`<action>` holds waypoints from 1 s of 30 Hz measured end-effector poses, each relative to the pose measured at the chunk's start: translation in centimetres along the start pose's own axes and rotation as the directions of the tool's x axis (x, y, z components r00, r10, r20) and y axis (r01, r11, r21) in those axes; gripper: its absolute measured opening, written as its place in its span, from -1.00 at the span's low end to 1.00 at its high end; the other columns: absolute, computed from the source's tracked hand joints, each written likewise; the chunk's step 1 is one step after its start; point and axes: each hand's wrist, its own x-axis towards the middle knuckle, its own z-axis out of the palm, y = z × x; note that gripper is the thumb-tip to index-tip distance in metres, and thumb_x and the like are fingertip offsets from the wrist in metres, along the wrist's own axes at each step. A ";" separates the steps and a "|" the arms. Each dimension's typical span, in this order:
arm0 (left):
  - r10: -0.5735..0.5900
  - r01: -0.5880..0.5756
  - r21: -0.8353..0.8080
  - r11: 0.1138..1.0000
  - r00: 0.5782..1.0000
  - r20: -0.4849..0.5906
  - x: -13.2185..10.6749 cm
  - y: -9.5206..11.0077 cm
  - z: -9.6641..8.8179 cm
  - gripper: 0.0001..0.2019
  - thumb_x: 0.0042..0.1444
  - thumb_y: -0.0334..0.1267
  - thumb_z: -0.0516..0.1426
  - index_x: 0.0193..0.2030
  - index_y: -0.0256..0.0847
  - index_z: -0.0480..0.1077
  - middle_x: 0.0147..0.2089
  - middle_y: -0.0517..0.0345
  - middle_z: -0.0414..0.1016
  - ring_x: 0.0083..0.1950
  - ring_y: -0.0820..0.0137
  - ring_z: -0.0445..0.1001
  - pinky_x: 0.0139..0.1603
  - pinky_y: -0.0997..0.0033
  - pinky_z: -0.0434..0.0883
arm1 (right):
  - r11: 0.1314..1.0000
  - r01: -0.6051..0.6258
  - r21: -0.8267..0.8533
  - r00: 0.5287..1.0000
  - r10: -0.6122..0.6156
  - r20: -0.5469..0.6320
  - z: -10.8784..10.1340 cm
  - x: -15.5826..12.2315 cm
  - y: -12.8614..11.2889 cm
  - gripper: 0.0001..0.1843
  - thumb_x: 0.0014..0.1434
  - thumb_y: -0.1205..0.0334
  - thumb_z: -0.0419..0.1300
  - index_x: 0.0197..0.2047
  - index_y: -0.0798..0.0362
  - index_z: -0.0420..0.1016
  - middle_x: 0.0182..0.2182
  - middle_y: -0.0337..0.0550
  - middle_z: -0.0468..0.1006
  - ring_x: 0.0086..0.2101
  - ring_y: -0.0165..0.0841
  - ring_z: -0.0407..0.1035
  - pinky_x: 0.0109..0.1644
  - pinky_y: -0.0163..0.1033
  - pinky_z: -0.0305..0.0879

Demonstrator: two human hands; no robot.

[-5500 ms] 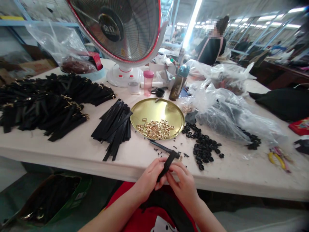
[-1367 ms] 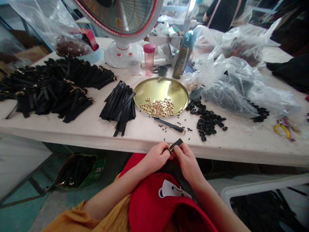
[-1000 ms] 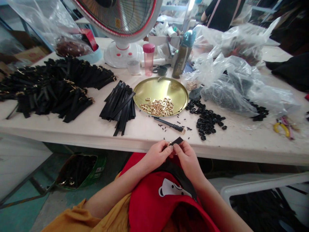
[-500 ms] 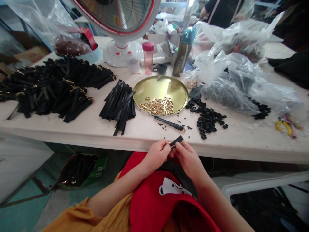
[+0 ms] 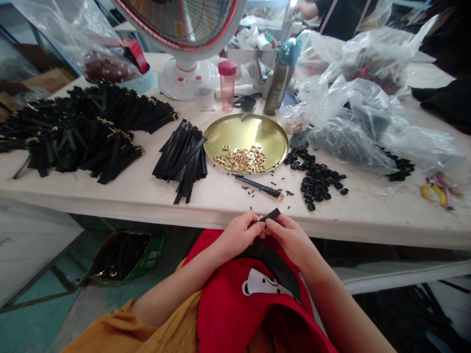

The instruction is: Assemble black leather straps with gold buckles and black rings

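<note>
Just off the table's front edge, my left hand (image 5: 241, 230) and my right hand (image 5: 285, 233) meet with fingertips pinched together. Between them is a black strap (image 5: 271, 214) with a small gold buckle (image 5: 260, 217), partly hidden by the fingers. Both hands grip this piece. Beyond them on the table lies a buckled black strap (image 5: 259, 186) among tiny black bits. A round gold tray (image 5: 246, 130) behind it holds a heap of gold buckles (image 5: 245, 159). Left of the tray is a stack of flat black straps (image 5: 182, 159); to its right lie small black loops (image 5: 318, 181).
A large pile of buckled straps (image 5: 81, 127) covers the table's left. Behind the tray stand a fan (image 5: 187, 73), a pink bottle (image 5: 227, 86) and a dark bottle (image 5: 279, 78). Plastic bags (image 5: 353, 127) and yellow-handled pliers (image 5: 434, 191) lie right. Another person's arm shows at the back.
The strap has turned in my fingers, and less of the buckle shows. My fingers have drawn closer together. At the back, the other person's hand has come into view.
</note>
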 end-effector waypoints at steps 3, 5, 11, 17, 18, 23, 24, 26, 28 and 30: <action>-0.025 0.027 -0.062 0.998 0.999 0.029 0.2 -0.1 -0.3 -0.76 0.11 -0.11 -0.01 -0.36 -0.27 0.25 -0.47 0.21 0.39 -0.58 0.57 0.19 -0.53 0.56 0.15 | 0.966 -0.159 0.204 0.980 0.129 0.153 -0.5 0.5 -0.2 -0.87 -0.03 0.23 0.25 -0.36 0.07 0.44 -0.51 -0.28 0.44 -0.45 -0.49 0.32 -0.28 -0.33 0.27; -0.035 0.040 -0.105 0.994 0.998 0.053 0.4 -0.2 -0.4 -0.75 0.11 -0.10 0.00 -0.37 -0.28 0.25 -0.48 0.20 0.38 -0.58 0.58 0.18 -0.55 0.57 0.14 | 0.944 -0.206 0.258 0.970 0.161 0.184 -0.7 0.7 -0.2 -0.85 -0.05 0.27 0.26 -0.34 0.07 0.45 -0.47 -0.28 0.45 -0.43 -0.50 0.33 -0.23 -0.34 0.28; -0.055 0.061 -0.101 0.993 0.996 0.067 0.9 -0.3 -0.3 -0.76 0.12 -0.12 -0.01 -0.35 -0.28 0.26 -0.44 0.19 0.41 -0.59 0.59 0.20 -0.55 0.58 0.17 | 0.996 0.019 -0.089 0.999 -0.021 -0.027 -0.2 0.4 0.0 -0.83 0.04 0.13 0.17 -0.36 0.06 0.38 -0.51 -0.26 0.39 -0.46 -0.44 0.27 -0.32 -0.27 0.24; -0.047 0.048 0.193 0.980 0.999 -0.009 1.0 0.5 -0.4 -0.74 0.13 -0.12 -0.02 -0.43 -0.26 0.31 -0.47 0.21 0.42 -0.58 0.55 0.26 -0.51 0.54 0.18 | 0.601 0.281 -0.748 0.819 -0.556 -0.139 0.4 0.2 0.0 -0.83 0.08 0.14 0.10 -0.37 0.08 0.34 -0.37 -0.14 0.39 -0.32 -0.32 0.27 -0.22 -0.19 0.20; -0.049 0.051 0.204 0.978 0.999 -0.016 1.0 0.5 -0.5 -0.73 0.12 -0.11 -0.02 -0.43 -0.26 0.31 -0.48 0.21 0.42 -0.58 0.55 0.26 -0.51 0.54 0.18 | 0.615 0.269 -0.741 0.830 -0.539 -0.146 0.3 0.3 0.0 -0.82 0.08 0.13 0.10 -0.37 0.08 0.34 -0.38 -0.14 0.40 -0.33 -0.32 0.28 -0.22 -0.19 0.21; -0.081 0.081 -0.035 0.996 0.997 0.007 1.0 0.1 -0.4 -0.69 0.15 -0.04 -0.08 -0.31 -0.26 0.26 -0.47 0.19 0.44 -0.62 0.56 0.25 -0.54 0.55 0.22 | 0.854 0.178 -0.490 0.964 -0.250 -0.087 0.0 0.5 -0.4 -0.75 0.09 0.06 0.09 -0.29 0.08 0.36 -0.43 -0.18 0.46 -0.39 -0.36 0.32 -0.30 -0.25 0.26; -0.086 0.086 -0.086 0.993 0.996 0.002 1.0 0.0 -0.3 -0.70 0.15 -0.03 -0.08 -0.25 -0.26 0.24 -0.48 0.19 0.43 -0.63 0.56 0.25 -0.56 0.56 0.22 | 0.863 0.187 -0.470 0.965 -0.250 -0.075 0.0 0.5 -0.5 -0.75 0.08 0.06 0.10 -0.28 0.08 0.36 -0.44 -0.19 0.46 -0.38 -0.37 0.32 -0.30 -0.26 0.25; -0.081 0.078 -0.141 0.987 0.997 -0.014 0.9 -0.2 -0.1 -0.72 0.14 -0.08 -0.05 -0.14 -0.24 0.19 -0.50 0.23 0.41 -0.63 0.56 0.27 -0.57 0.57 0.23 | 0.870 0.196 -0.453 0.963 -0.258 -0.079 0.2 0.3 -0.5 -0.75 0.08 0.06 0.11 -0.26 0.07 0.36 -0.48 -0.22 0.44 -0.40 -0.38 0.31 -0.31 -0.28 0.24; -0.054 0.051 -0.142 0.989 0.998 -0.022 0.8 -0.2 0.0 -0.77 0.12 -0.16 -0.04 -0.14 -0.23 0.19 -0.50 0.25 0.40 -0.63 0.57 0.27 -0.56 0.58 0.24 | 0.892 0.170 -0.419 0.965 -0.236 -0.111 0.5 0.1 -0.4 -0.75 0.08 0.05 0.12 -0.27 0.06 0.36 -0.51 -0.25 0.43 -0.42 -0.39 0.31 -0.33 -0.29 0.23; -0.038 0.035 -0.113 0.993 0.999 -0.024 0.7 -0.2 0.2 -0.83 0.11 -0.22 -0.05 -0.21 -0.24 0.23 -0.48 0.24 0.41 -0.62 0.58 0.27 -0.54 0.58 0.25 | 0.921 0.134 -0.366 0.967 -0.202 -0.154 0.7 -0.1 -0.1 -0.74 0.06 0.04 0.14 -0.28 0.06 0.36 -0.50 -0.26 0.43 -0.43 -0.39 0.30 -0.33 -0.29 0.22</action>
